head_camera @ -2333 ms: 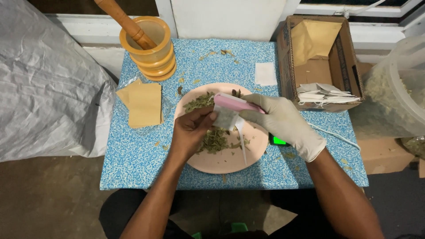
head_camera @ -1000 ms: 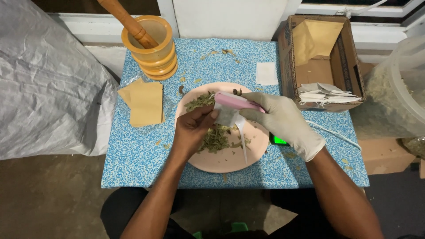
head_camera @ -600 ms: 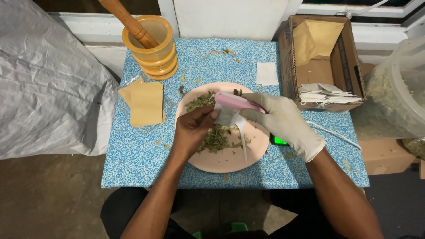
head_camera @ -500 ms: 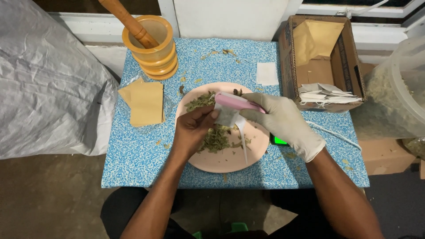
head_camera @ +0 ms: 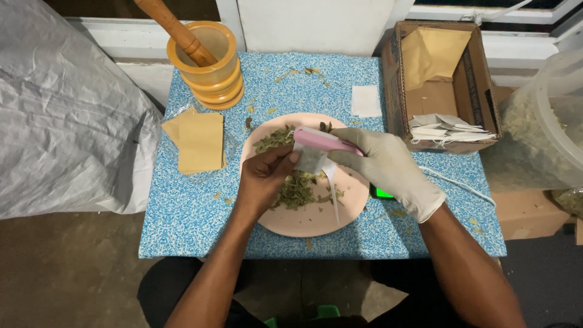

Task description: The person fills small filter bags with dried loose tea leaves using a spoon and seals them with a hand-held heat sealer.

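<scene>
Hands meet over the pink plate (head_camera: 285, 222) at the middle of the blue speckled counter (head_camera: 182, 212). Your left hand (head_camera: 264, 179), bare, is curled with fingertips pinched on the small white sachet (head_camera: 311, 159), coming in from 7 o'clock. Your right hand (head_camera: 388, 167), in a pale glove, is closed around the pink scoop (head_camera: 322, 141) from 4 o'clock, its tip touching the sachet's top edge. The sachet hangs just above the dried green leaves (head_camera: 294, 191) piled on the plate; a thin white string (head_camera: 333, 197) dangles from it across the plate toward 6 o'clock. More leaves lie at the plate's 11 o'clock rim.

Wooden mortar (head_camera: 212, 64) with pestle (head_camera: 170, 24) stands at 11 o'clock of the plate, well apart. Tan envelopes (head_camera: 197, 141) lie flat at 9 o'clock, near the plate. White paper square (head_camera: 366, 100) sits at 1 o'clock. Cardboard box (head_camera: 443, 73) at 2 o'clock holds a tan packet and a stack of white sachets. Green object (head_camera: 382, 193) peeks out under your right wrist, too hidden to identify. Grey plastic sheet (head_camera: 61, 121) covers the far 9 o'clock side.
</scene>
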